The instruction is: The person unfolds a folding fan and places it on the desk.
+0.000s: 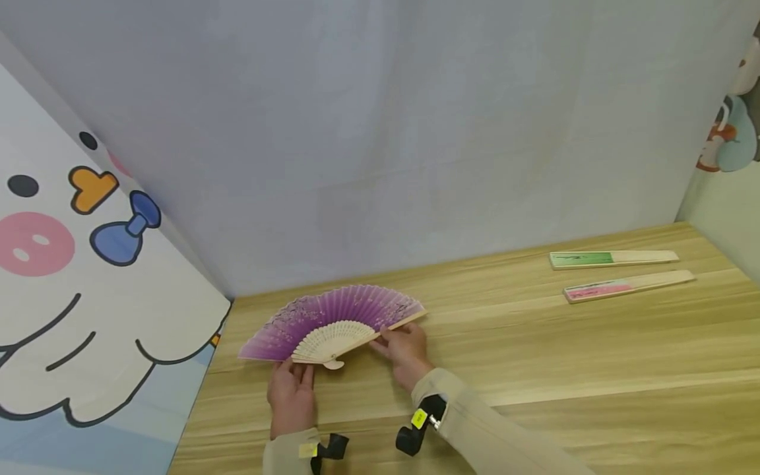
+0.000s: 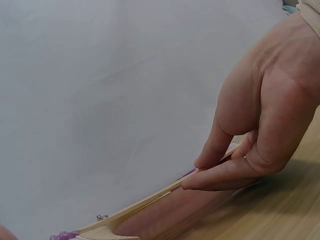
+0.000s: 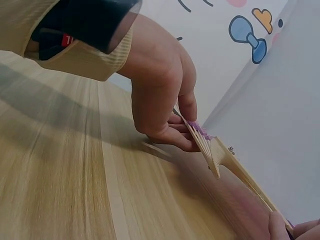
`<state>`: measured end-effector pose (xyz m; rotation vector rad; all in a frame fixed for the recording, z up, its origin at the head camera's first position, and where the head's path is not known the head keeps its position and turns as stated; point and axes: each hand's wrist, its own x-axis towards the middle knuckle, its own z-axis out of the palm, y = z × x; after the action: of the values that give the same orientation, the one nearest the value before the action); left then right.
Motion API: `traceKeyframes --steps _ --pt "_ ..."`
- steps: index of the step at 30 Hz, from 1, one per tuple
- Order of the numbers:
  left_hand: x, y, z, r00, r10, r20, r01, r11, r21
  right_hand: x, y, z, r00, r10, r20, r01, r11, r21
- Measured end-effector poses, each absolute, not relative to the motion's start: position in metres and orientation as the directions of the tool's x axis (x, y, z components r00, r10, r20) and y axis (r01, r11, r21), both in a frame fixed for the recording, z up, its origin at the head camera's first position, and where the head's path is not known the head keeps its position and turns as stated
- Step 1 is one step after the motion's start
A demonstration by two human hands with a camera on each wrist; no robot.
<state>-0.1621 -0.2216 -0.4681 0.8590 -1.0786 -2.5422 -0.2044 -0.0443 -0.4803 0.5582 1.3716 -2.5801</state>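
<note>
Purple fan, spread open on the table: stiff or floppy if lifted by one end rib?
Probably semi-stiff: the purple fan has thin wooden ribs but a pleated leaf that likely flexes. Likely light and fragile; the slats look slender. The right hand pinches the outer rib, the left hand the other.

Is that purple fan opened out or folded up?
Spread open: the purple fan forms a wide arc, held by the left hand and right hand.

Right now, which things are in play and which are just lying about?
In hand:
open purple folding fan with pale wooden ribs, held by left hand and right hand.

Lying about:
closed green folding fan, closed pink folding fan, both far right on the wooden table.
</note>
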Motion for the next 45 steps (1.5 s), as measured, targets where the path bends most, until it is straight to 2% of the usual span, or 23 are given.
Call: traceKeyframes --steps 5,17,25,33,43,45 --pt "-0.165 -0.225 -0.47 -0.753 -0.457 -0.473 0.014 -0.73 0.684 -0.206 -0.046 -0.48 -0.913 0.024 -0.408 0.329 -0.549 -0.768" --pt "-0.167 -0.225 -0.464 -0.751 -0.432 -0.499 -0.012 -0.747 0.665 -0.213 -0.047 -0.476 -0.923 0.006 -0.386 0.331 -0.5 -0.8" --pt "-0.168 -0.223 -0.459 -0.76 -0.428 -0.489 0.003 -0.754 0.657 -0.214 -0.043 -0.476 -0.924 -0.083 -0.373 0.368 -0.456 -0.81" --pt "-0.168 -0.221 -0.453 -0.732 -0.484 -0.48 0.035 -0.731 0.682 -0.211 -0.036 -0.468 -0.907 -0.183 -0.379 0.421 -0.379 -0.824" --pt "-0.168 -0.223 -0.451 -0.741 -0.509 -0.437 0.081 -0.714 0.695 -0.205 -0.03 -0.469 -0.898 -0.237 -0.372 0.437 -0.368 -0.82" --pt "-0.168 -0.222 -0.45 -0.727 -0.533 -0.432 0.091 -0.699 0.709 -0.204 -0.029 -0.47 -0.898 -0.241 -0.368 0.436 -0.373 -0.819"
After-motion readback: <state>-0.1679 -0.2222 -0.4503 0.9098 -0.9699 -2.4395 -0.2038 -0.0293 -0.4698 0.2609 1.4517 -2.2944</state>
